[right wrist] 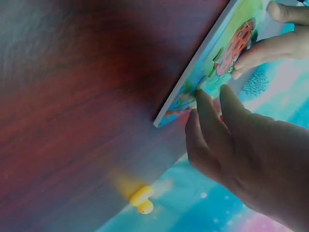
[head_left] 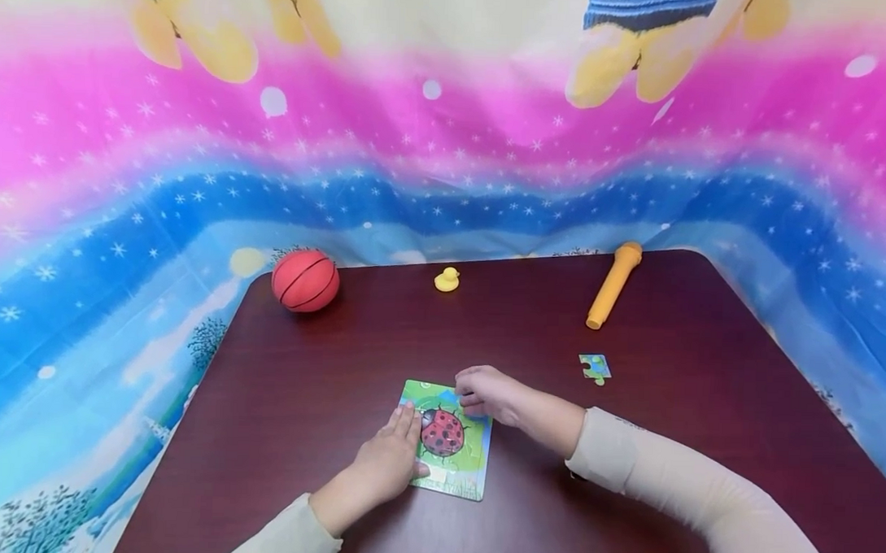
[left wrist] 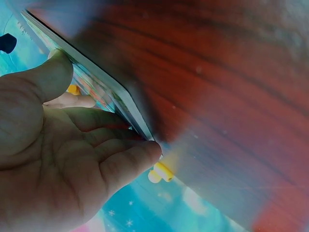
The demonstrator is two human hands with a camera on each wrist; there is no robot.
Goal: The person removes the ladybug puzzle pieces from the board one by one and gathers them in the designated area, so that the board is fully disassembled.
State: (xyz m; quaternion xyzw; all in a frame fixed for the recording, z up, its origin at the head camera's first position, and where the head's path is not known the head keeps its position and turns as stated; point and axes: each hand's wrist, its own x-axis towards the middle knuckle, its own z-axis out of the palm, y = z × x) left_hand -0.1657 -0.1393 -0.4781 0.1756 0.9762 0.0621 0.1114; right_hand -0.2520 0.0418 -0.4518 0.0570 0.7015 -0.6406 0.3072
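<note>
A ladybug jigsaw puzzle (head_left: 445, 435) lies on the dark wooden table, green and blue around a red spotted ladybug. My left hand (head_left: 387, 462) rests on its left side, fingers straight on the picture and thumb near the lower edge. In the left wrist view the fingers of my left hand (left wrist: 82, 145) lie along the board. My right hand (head_left: 492, 394) is over the upper right corner, fingers bent down. In the right wrist view, finger and thumb of my right hand (right wrist: 231, 130) pinch a bluish puzzle piece (right wrist: 211, 87) at the surface; the hand partly hides it.
A loose puzzle piece (head_left: 594, 368) lies right of the board. Farther back are a red ball (head_left: 305, 281), a yellow rubber duck (head_left: 447, 280) and an orange-yellow toy microphone (head_left: 614, 286). A patterned cloth (head_left: 431, 199) hangs around the table (head_left: 278, 368).
</note>
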